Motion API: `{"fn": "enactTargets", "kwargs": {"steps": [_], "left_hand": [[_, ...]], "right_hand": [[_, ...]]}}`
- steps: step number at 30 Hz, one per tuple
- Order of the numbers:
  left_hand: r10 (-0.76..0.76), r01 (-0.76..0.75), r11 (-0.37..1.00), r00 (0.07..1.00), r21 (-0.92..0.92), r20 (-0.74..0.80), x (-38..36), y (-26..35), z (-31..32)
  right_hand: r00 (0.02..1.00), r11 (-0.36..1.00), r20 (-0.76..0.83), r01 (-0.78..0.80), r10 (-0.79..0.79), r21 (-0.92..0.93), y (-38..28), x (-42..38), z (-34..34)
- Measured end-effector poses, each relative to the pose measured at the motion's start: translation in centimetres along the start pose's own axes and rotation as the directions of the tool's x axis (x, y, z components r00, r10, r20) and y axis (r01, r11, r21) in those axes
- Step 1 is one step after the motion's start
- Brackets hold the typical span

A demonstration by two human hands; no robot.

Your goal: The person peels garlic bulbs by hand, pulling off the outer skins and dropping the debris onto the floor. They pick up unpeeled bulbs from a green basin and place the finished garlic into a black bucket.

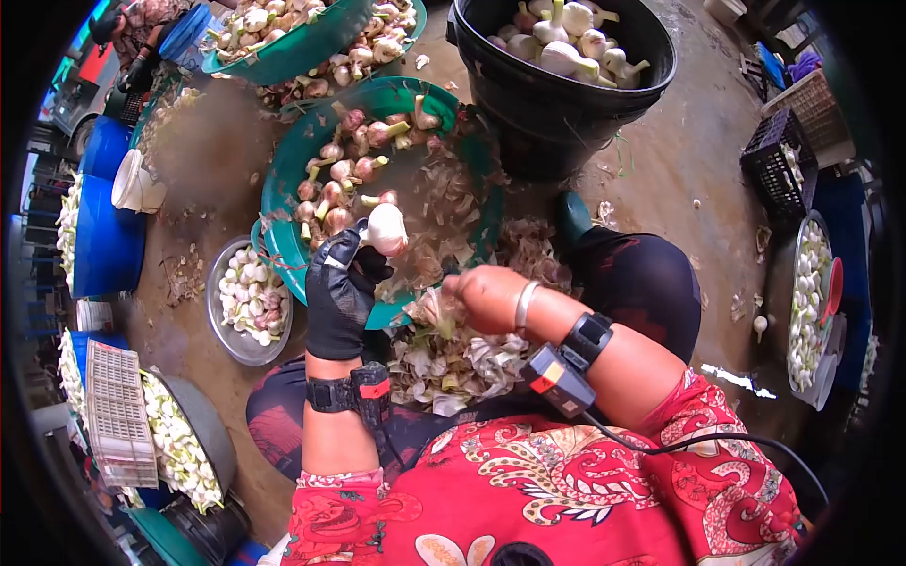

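My left hand [338, 292], in a black glove, grips a garlic bulb [386, 230] with pale, cleaned skin and a short stem. It is above the near part of a green basin [280, 189] that holds several purple-skinned garlic bulbs [330, 193] and loose papery skins. My bare right hand [486, 297] is to the right of the bulb and apart from it. Its fingers are curled in, and thin garlic skin [434, 311] shows at the fingertips; whatever lies inside the fingers is hidden. A heap of garlic skins [462, 368] lies below, between my legs.
A black bucket [557, 118] of cleaned bulbs stands beyond the basin. At left, a metal bowl [219, 325] holds small bulbs. Another green basin [293, 52] is piled with garlic at the back. A co-worker [142, 47] sits far left. Tubs and a black crate [779, 160] line the sides.
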State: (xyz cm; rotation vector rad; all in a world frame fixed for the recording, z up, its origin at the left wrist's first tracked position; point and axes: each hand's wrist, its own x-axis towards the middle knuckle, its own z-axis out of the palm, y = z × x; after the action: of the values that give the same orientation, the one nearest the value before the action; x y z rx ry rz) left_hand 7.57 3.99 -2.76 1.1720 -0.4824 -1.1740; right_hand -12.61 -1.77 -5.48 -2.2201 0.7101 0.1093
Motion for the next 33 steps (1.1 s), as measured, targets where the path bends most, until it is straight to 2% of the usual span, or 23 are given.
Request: {"fn": "enactTargets", "kwargs": {"steps": [1,2,4,5,6,7,8,10,12,14,15,16,17,21,23,26,30,32,33], "left_hand": [[-0.005,0.006,0.998,1.0,-0.057,0.015,-0.3,0.1,0.7],[-0.01,0.011,0.998,1.0,-0.06,0.014,-0.4,0.0,1.1],[0.022,-0.023,1.0,0.997,0.012,0.068,-0.4,-0.3,1.7],[0.006,-0.009,1.0,0.991,0.02,0.131,-0.4,-0.4,1.6],[0.0,-0.002,1.0,0.991,0.018,0.133,-0.5,-0.5,2.1],[-0.028,0.023,0.999,0.992,0.048,0.123,-0.8,-0.3,2.7],[-0.056,0.047,0.996,0.992,0.08,0.114,-1.1,-0.2,3.2],[-0.044,0.029,0.993,0.99,0.113,0.131,-1.0,-0.1,3.5],[0.001,-0.037,0.936,0.995,0.351,0.104,-0.8,0.1,3.6],[0.005,-0.037,0.938,0.996,0.344,0.094,-0.8,0.5,3.9],[0.013,-0.049,0.913,0.996,0.405,0.092,-0.9,0.8,4.2],[0.02,-0.06,0.883,0.996,0.466,0.091,-1.0,0.9,4.4],[0.024,-0.065,0.885,0.995,0.461,0.095,-1.0,0.9,4.5],[0.023,-0.074,0.862,0.994,0.502,0.108,-1.2,1.0,4.9],[0.036,-0.091,0.845,0.993,0.527,0.113,-1.3,1.1,5.1],[0.031,-0.128,0.794,0.985,0.594,0.17,-1.7,1.1,5.4],[0.036,-0.119,0.802,0.988,0.585,0.152,-1.6,1.1,5.5],[-0.003,-0.067,0.881,0.989,0.469,0.147,-1.2,0.4,4.7],[0.028,-0.087,0.912,0.988,0.4,0.15,-1.2,0.1,4.5]], "right_hand": [[0.998,0.999,-0.047,-0.035,0.036,0.029,0.3,0.0,-1.1],[0.974,0.994,-0.203,0.091,-0.1,-0.052,1.3,0.2,-1.2],[0.935,0.935,-0.325,-0.015,0.138,0.354,-0.2,0.3,-2.8],[0.934,0.936,-0.327,-0.02,0.143,0.352,-1.1,0.4,-3.3],[0.917,0.674,-0.356,0.151,0.177,0.724,-2.0,0.4,-3.6],[0.903,0.254,-0.367,0.309,0.225,0.917,-2.4,0.5,-3.5],[0.887,0.364,-0.408,0.315,0.215,0.876,-1.6,1.0,-3.2],[0.93,0.218,-0.263,0.21,0.255,0.953,-1.7,0.5,-4.1],[0.917,0.251,-0.271,0.2,0.293,0.947,-2.1,0.1,-4.5],[0.904,0.283,-0.277,0.187,0.326,0.941,-1.9,0.0,-4.4],[0.831,0.55,-0.488,0.285,0.266,0.785,-1.4,0.2,-4.1],[0.737,0.764,-0.66,0.341,0.145,0.548,-1.0,0.3,-3.8],[0.708,0.822,-0.698,0.333,0.105,0.462,-0.8,0.4,-3.6],[0.764,0.884,-0.643,0.269,0.046,0.383,-0.6,-0.3,-4.4],[0.734,0.91,-0.671,0.341,-0.101,0.237,-0.3,-0.2,-4.6],[0.78,0.931,-0.612,0.309,-0.131,0.196,-0.1,-0.1,-4.5],[0.853,0.954,-0.516,0.214,-0.077,0.211,-0.7,-0.5,-3.9],[0.845,0.958,-0.53,0.208,-0.074,0.197,-1.1,-1.3,-3.9],[0.872,0.969,-0.484,0.176,-0.072,0.172,-0.8,-1.5,-3.6]]}}
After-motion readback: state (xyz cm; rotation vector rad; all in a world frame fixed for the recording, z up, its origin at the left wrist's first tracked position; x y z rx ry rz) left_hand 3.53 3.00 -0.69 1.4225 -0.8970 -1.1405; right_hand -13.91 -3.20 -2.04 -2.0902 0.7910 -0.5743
